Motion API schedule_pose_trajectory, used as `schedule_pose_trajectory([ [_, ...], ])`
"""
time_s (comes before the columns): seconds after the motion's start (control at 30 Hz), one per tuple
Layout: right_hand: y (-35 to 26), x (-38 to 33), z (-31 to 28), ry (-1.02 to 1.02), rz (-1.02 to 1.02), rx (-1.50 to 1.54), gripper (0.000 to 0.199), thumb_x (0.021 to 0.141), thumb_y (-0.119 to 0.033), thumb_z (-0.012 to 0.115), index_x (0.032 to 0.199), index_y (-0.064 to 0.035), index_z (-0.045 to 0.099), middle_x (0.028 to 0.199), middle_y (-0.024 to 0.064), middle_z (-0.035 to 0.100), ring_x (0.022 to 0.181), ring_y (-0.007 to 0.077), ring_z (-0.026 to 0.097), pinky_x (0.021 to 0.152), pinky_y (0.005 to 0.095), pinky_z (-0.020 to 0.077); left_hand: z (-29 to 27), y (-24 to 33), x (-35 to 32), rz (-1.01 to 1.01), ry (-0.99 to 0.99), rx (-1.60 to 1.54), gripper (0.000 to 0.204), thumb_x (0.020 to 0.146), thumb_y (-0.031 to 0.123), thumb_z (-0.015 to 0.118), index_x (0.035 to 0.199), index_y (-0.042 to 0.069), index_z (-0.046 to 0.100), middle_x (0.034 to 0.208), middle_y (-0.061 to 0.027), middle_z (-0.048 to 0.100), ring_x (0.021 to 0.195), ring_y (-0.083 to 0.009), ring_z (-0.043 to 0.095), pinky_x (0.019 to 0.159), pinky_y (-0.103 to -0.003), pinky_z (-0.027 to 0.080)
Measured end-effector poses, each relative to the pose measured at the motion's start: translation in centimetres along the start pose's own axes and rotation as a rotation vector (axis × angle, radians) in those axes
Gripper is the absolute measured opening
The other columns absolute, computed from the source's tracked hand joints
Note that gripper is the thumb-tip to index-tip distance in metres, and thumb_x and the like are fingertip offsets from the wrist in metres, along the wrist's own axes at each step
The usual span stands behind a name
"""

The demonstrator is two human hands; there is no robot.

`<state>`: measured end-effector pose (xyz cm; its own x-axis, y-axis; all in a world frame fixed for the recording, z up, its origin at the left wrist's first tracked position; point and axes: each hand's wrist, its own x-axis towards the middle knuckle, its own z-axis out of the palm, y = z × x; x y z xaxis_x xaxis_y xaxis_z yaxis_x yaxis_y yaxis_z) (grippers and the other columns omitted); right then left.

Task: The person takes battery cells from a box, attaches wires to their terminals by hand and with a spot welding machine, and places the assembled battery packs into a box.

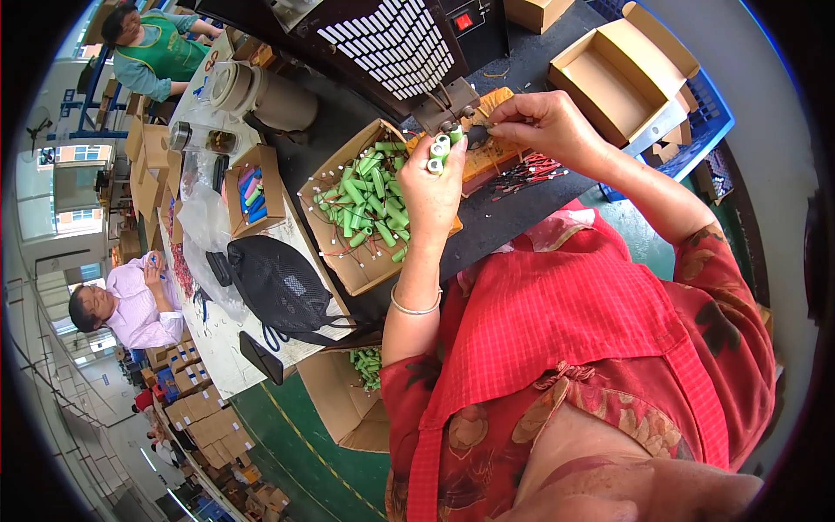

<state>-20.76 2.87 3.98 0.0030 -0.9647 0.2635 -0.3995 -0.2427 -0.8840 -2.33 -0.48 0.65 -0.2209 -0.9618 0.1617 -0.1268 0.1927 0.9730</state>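
Note:
My left hand (433, 193) is closed around a small group of green cylindrical battery cells (437, 155), their pale ends facing up. These cells sit right under the metal electrode tips (450, 120) of a dark machine with a slotted panel (391, 48). Just right of the tips, my right hand (557, 130) pinches with thumb and forefinger; what lies between them is too small to make out. Below both hands is a block wrapped in orange-yellow tape (497, 155). Red and black wires with connectors (531, 174) lie beside it, under my right wrist.
Left of my left hand stands a cardboard box (355, 277) full of wired green cells. Farther left are a black mesh bag (283, 291), a phone (261, 357) and a beige jug (277, 97). An open carton (609, 83) and blue crate (720, 117) stand right. Two people work across the table.

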Motion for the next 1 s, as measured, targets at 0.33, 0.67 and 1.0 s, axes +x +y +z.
schedule_pose_trajectory([
  [0.33, -0.2, 0.1, 1.1, -0.073, 0.372, 0.722, 0.017, 0.082, -0.007, 0.06, 0.097, -0.0004, 0.056, 0.083, 0.0066, 0.063, 0.074, 0.0111, 0.062, 0.068, 0.0219, 0.0513, 0.5, 0.8, -0.1, 0.062, 0.064, 0.086, 0.016, 0.077, 0.008, 0.066, 0.087, -0.002, 0.061, 0.068, -0.0054, 0.062, 0.061, -0.0053, 0.054, 0.056, -0.023, 0.044],
  [0.67, 0.9, 1.1, 3.3, 0.148, 0.239, 0.698, 0.018, 0.081, -0.008, 0.061, 0.096, 0.0009, 0.056, 0.082, 0.006, 0.062, 0.076, 0.0101, 0.061, 0.069, 0.0213, 0.0504, 0.9, 0.5, -0.2, 0.151, 0.088, 0.126, 0.014, 0.075, 0.006, 0.066, 0.085, -0.003, 0.061, 0.068, -0.0076, 0.063, 0.06, -0.0073, 0.056, 0.054, -0.023, 0.044],
  [1.0, 1.1, 0.8, 4.2, 0.248, 0.164, 0.585, 0.016, 0.08, -0.006, 0.062, 0.095, 0.001, 0.057, 0.082, 0.0037, 0.062, 0.074, 0.007, 0.058, 0.068, 0.0196, 0.0496, 1.1, 0.4, 0.0, 0.141, 0.106, 0.107, 0.013, 0.075, 0.007, 0.066, 0.083, -0.002, 0.061, 0.063, -0.0054, 0.06, 0.055, -0.0057, 0.051, 0.05, -0.023, 0.041],
])
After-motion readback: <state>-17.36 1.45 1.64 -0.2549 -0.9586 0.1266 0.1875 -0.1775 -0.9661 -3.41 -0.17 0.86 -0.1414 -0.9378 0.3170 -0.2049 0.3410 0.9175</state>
